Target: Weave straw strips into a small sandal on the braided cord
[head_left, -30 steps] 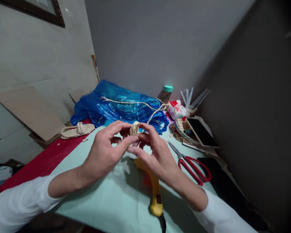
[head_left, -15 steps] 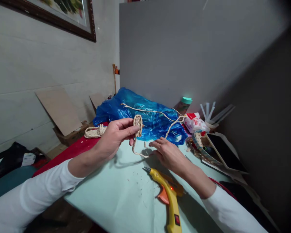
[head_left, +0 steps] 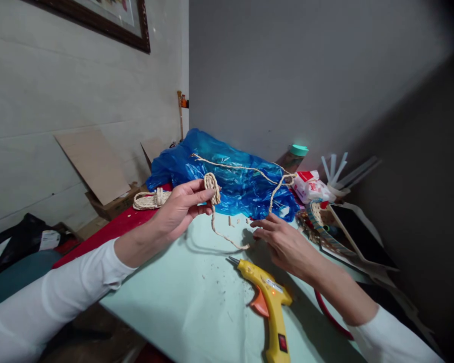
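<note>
My left hand (head_left: pixel 187 202) pinches a small oval coil of twisted straw cord (head_left: pixel 212 187) upright between thumb and fingers, above the table. A tail of the straw cord (head_left: pixel 227 239) hangs from the coil and runs toward my right hand (head_left: pixel 282 242). With curled fingers, that hand is closed around the cord, which comes out again above the knuckles and loops back across a blue plastic bag. The grip itself is partly hidden. Nearer to me lies a yellow glue gun (head_left: pixel 265 290), its nozzle pointing away to the left and a small light glowing on its side.
Behind my left hand lies a bundle of straw cord (head_left: pixel 149 199) on red cloth. The blue plastic bag (head_left: pixel 234 176) covers the table's back. At right stand a green-lidded jar (head_left: pixel 295 155), white glue sticks (head_left: pixel 335 169), and a basket (head_left: pixel 318 214) beside a dark-faced frame (head_left: pixel 359 229).
My right hand has moved right, away from the coil, with more cord showing between the hands. The coil has turned slightly in my left hand. The view has shifted a little.
</note>
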The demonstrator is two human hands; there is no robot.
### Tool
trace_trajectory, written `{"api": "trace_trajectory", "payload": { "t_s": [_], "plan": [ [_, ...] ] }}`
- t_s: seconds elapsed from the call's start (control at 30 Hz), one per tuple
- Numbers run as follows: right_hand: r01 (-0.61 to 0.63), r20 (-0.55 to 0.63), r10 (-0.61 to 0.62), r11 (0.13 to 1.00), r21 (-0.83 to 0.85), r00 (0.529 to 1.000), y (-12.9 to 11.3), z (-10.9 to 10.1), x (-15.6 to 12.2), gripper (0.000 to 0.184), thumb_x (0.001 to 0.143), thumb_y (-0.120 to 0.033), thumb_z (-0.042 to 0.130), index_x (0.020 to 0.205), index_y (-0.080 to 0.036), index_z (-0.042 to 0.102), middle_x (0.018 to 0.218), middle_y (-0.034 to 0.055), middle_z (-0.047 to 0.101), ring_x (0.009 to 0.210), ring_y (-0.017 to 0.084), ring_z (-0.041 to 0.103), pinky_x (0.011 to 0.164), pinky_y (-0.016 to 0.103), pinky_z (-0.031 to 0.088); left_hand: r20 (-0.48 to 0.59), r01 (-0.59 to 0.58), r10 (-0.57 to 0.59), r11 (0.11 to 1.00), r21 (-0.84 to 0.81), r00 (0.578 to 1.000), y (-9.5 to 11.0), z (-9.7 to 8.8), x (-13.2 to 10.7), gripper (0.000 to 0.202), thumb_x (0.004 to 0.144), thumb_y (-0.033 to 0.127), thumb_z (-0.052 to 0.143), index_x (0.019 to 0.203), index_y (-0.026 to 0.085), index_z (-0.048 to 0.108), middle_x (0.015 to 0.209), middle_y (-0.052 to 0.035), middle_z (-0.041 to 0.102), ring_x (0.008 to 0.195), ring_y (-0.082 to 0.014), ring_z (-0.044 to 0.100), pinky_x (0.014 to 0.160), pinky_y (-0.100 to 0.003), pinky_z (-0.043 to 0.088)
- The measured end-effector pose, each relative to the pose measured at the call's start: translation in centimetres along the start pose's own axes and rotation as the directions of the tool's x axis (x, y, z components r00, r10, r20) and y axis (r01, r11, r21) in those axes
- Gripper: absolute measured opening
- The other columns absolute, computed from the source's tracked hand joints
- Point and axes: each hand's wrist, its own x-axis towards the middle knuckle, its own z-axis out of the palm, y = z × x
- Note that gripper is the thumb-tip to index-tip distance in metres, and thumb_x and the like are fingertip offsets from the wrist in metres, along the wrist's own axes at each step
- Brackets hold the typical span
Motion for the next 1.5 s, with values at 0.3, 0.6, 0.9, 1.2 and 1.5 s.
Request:
{"api": "trace_trajectory", "payload": {
  "t_s": [0.3, 0.6, 0.9, 1.2, 1.5],
  "plan": [
    [-0.133, -0.228, 0.068, 0.949, -0.286, 0.971, 1.9, 0.5, -3.8, 0.014, 0.078, -0.007, 0.051, 0.084, -0.014, 0.062, 0.118, 0.0141, 0.063, 0.099, 0.029, 0.052, 0.089, 0.043, 0.043, -0.010, 0.070, -0.070, 0.996, 0.060, 0.998, -1.4, 0.0, 0.3, 0.010, 0.081, 0.018, 0.071, 0.086, 0.016, 0.063, 0.084, 0.0002, 0.062, 0.075, -0.0104, 0.060, 0.072, -0.023, 0.051],
    [-0.531, -0.600, 0.295, 0.806, -0.261, 0.743, 5.6, -0.1, -6.0, 0.015, 0.081, -0.010, 0.048, 0.086, -0.018, 0.059, 0.103, 0.0144, 0.064, 0.094, 0.030, 0.050, 0.084, 0.041, 0.046, 0.038, 0.132, -0.147, 0.955, 0.265, 0.988, -4.4, 0.7, -0.5, 0.018, 0.077, 0.016, 0.071, 0.091, 0.016, 0.059, 0.086, -0.0005, 0.066, 0.073, -0.0128, 0.066, 0.072, -0.025, 0.049],
    [-0.527, -0.511, 0.406, 0.842, -0.112, 0.758, 4.8, 1.4, -6.7, 0.032, 0.082, -0.008, 0.045, 0.113, -0.012, 0.055, 0.117, 0.0159, 0.062, 0.102, 0.030, 0.053, 0.089, 0.041, 0.046, 0.108, 0.232, -0.327, 0.834, 0.501, 0.939, -6.5, 1.1, -0.9, 0.010, 0.084, 0.020, 0.060, 0.088, 0.018, 0.051, 0.074, -0.0006, 0.066, 0.065, -0.0143, 0.063, 0.066, -0.029, 0.048],
    [-0.640, -0.069, 0.684, 0.710, 0.294, 0.726, -7.2, -0.1, -8.5, 0.034, 0.093, -0.049, 0.043, 0.075, -0.022, 0.053, 0.052, 0.0019, 0.059, 0.042, 0.018, 0.053, 0.042, 0.028, 0.033, 0.084, 0.211, -0.290, 0.840, 0.500, 0.953, -5.9, 1.1, -0.9, 0.008, 0.085, 0.023, 0.056, 0.089, 0.018, 0.051, 0.071, -0.0004, 0.062, 0.062, -0.0131, 0.055, 0.062, -0.028, 0.044],
    [-0.708, -0.016, 0.719, 0.687, 0.165, 0.694, -13.6, 2.0, -7.3, 0.066, 0.092, -0.040, 0.040, 0.150, -0.019, 0.015, 0.098, 0.0174, 0.070, 0.068, 0.034, 0.069, 0.047, 0.039, 0.049, 0.114, 0.153, -0.239, 0.856, 0.495, 0.964, -6.1, 1.1, -1.0, 0.007, 0.083, 0.017, 0.056, 0.089, 0.018, 0.052, 0.081, -0.0001, 0.061, 0.069, -0.0131, 0.061, 0.069, -0.028, 0.047]
  ]
}}
